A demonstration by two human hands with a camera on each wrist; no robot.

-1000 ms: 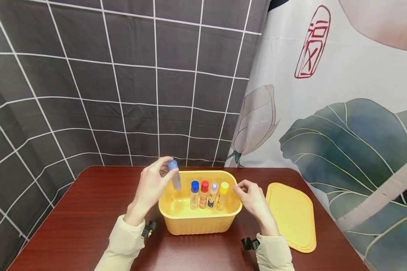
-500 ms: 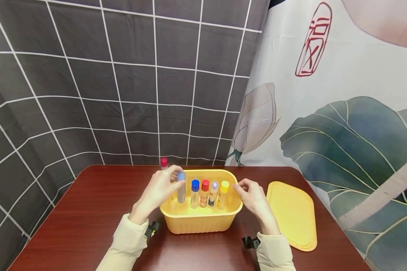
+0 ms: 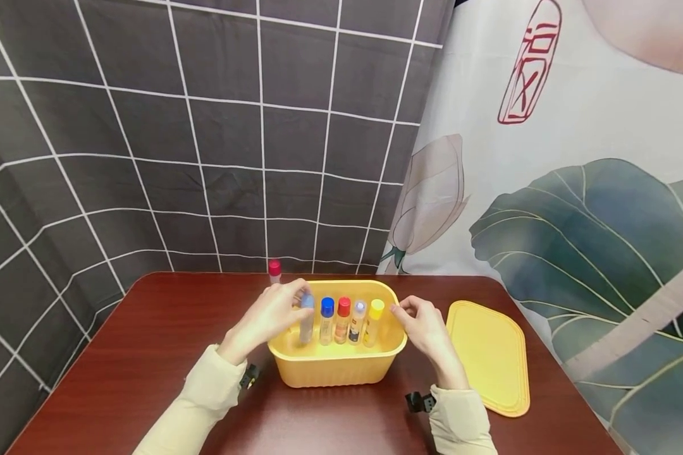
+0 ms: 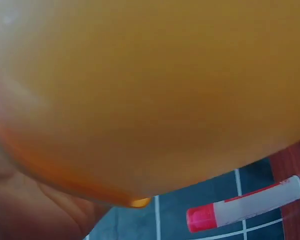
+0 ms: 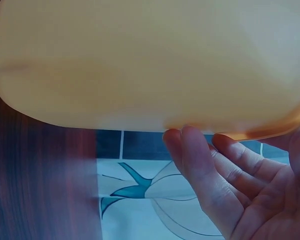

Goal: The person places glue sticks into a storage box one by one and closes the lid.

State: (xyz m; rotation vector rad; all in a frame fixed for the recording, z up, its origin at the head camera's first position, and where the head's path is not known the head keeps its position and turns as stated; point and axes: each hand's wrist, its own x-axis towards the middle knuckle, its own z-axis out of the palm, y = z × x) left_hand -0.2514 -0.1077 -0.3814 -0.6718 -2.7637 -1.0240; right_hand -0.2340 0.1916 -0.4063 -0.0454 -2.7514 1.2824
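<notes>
My left hand (image 3: 269,316) reaches over the left end of a yellow plastic tub (image 3: 341,374) and pinches the top of a translucent glue stick with a light blue cap (image 3: 307,325). That stick stands upright inside the tub, left of the others. Beside it is a row of similar sticks: a blue-capped one (image 3: 327,322), a red-capped one (image 3: 343,321), a pale violet-capped one (image 3: 356,322) and a yellow-capped one (image 3: 373,323). On the right, my right hand (image 3: 427,323) holds the tub's rim between thumb and fingers. The tub's wall fills most of both wrist views.
Behind my left hand, another glue stick with a dark pink cap (image 3: 274,268) stands on the table near the back edge; the left wrist view shows its white body (image 4: 260,202). A yellow lid (image 3: 488,360) lies flat right of the tub on the reddish-brown table (image 3: 125,373).
My left hand has moved right and down, lowering the light blue-capped stick from above the tub to beside the blue-capped one. The pink-capped stick behind has come into view. My right hand stays at the rim.
</notes>
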